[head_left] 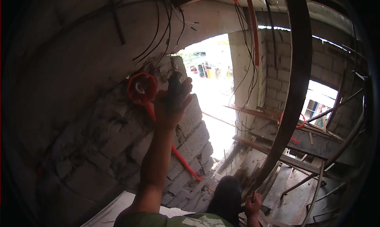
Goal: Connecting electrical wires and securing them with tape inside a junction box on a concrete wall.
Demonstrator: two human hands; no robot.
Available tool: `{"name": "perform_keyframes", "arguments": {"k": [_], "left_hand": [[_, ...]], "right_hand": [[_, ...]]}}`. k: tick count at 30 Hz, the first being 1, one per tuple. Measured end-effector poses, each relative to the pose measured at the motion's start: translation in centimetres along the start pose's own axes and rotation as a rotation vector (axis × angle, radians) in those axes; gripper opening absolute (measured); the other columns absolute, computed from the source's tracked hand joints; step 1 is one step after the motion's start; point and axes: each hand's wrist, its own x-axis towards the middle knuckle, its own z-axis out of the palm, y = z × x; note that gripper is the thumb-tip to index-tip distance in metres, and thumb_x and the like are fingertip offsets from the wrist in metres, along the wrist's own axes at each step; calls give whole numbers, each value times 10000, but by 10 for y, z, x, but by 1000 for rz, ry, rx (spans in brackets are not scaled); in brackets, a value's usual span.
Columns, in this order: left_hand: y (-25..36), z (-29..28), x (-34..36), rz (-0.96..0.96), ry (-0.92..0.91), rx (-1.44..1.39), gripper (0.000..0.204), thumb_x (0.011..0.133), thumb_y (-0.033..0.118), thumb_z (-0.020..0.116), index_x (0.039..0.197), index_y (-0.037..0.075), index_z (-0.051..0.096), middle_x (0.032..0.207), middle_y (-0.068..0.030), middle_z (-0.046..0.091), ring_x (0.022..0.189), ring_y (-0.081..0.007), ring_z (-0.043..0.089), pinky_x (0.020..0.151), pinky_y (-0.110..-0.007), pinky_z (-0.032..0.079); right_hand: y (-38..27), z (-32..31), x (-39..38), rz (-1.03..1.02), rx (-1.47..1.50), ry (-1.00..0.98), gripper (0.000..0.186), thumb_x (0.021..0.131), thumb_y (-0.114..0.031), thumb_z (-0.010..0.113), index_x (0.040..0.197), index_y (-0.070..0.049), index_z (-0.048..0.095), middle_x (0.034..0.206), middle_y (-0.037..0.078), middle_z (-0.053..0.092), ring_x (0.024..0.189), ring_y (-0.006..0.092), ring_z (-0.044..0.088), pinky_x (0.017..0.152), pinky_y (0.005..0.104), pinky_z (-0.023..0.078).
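My left arm reaches up to the block wall (118, 136). In my left hand (168, 112) the fingers curl round a dark grey lump (174, 94) that looks like wet mortar, held against the broken upper edge of the wall. Just left of that hand is an orange octagonal electrical box (142, 88), with an orange conduit (183, 160) running down from it behind my forearm. Low on the right, my right hand (253, 205) is closed near the foot of a dark beam (295, 80). A short thin end pokes above its fingers; what it belongs to is unclear.
Loose black wires (168, 21) hang from above, and more wires (247, 61) dangle beside a concrete column (243, 65). Bright daylight fills the opening right of the wall. Wooden planks (257, 146) and thin bars cross the lower right. My dark-clad knee (227, 195) is below.
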Motion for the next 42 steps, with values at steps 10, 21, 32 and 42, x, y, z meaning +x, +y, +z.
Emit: {"name": "perform_keyframes", "arguments": {"k": [10, 21, 32, 42], "left_hand": [[3, -23, 23, 229, -135, -89, 608, 956, 86, 439, 1555, 94, 339, 1603, -237, 288, 1475, -321, 344, 1169, -535, 359], [-4, -18, 30, 210, -279, -127, 591, 922, 39, 491, 1506, 38, 397, 1560, -207, 384, 1361, -317, 504, 1048, -519, 505], [-10, -34, 23, 327, -259, -120, 579, 933, 97, 500, 1501, 35, 403, 1565, -218, 369, 1377, -330, 484, 1069, -556, 478], [-10, -49, 29, 315, -368, -210, 607, 943, 84, 492, 1538, 86, 370, 1577, -217, 352, 1367, -342, 493, 1048, -531, 497]], "right_hand": [[-3, 3, 1, -31, 6, -6, 86, 823, -108, 632, 795, -26, 633, 856, 125, 606, 875, 312, 602, 821, 402, 477], [5, 1, -2, -48, -59, -21, 118, 868, -145, 651, 916, -37, 659, 888, 134, 623, 858, 315, 609, 798, 412, 487], [19, 4, -2, 21, -67, -54, 127, 904, -163, 643, 989, -74, 678, 928, 126, 588, 866, 302, 599, 770, 417, 479], [41, 13, -5, -114, -27, 15, 83, 871, -124, 635, 924, -82, 682, 878, 119, 625, 876, 314, 592, 797, 427, 474]]}}
